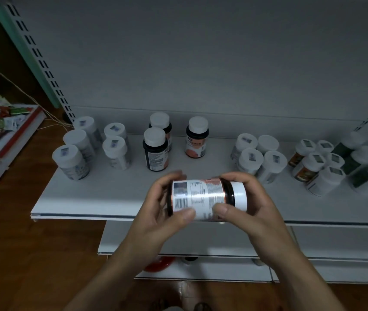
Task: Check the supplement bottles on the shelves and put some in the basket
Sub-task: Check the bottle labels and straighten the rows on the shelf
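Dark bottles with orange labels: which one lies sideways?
The held bottle, horizontal between both hands, cap pointing right; the other three stand upright on the shelf.

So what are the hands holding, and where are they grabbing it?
A dark round bottle with a white cap, lying sideways. The left hand grips its bottom end, and the right hand grips the cap end.

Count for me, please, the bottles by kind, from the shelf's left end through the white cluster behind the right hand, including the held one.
Left white bottles: 5
Standing dark orange-labelled bottles: 3
Held dark orange-labelled bottle, in left hand and right hand: 1
Centre-right white bottles: 4
Total: 13
Far-right bottles are too blurred to count.
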Demonstrator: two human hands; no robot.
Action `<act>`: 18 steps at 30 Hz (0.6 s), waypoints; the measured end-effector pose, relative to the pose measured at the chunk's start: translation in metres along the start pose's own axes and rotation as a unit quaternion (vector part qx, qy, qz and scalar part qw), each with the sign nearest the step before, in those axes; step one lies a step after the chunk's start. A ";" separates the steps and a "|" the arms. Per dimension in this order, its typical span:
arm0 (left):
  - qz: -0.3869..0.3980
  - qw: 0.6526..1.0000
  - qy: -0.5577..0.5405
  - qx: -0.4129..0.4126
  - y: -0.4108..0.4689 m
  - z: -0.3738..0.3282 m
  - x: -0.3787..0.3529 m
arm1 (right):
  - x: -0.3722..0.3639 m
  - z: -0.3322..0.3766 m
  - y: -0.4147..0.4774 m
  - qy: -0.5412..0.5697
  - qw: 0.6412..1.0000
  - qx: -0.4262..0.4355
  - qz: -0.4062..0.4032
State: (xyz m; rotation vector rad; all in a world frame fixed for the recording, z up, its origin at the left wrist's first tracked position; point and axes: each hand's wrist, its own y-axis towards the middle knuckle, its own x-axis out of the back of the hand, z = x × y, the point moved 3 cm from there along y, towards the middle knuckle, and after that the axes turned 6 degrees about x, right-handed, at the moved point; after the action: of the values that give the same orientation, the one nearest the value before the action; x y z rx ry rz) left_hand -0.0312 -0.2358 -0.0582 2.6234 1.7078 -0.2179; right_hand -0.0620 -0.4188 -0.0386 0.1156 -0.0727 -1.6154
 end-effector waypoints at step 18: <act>-0.015 0.999 -0.015 0.030 0.005 0.000 0.006 | -0.004 -0.003 -0.001 0.015 1.000 0.014 -0.001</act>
State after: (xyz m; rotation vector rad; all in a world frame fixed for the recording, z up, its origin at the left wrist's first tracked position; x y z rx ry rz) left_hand -0.0244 -0.2322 -0.0592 2.6239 1.7584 -0.3105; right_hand -0.0630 -0.4145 -0.0415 0.1616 -0.0720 -1.6147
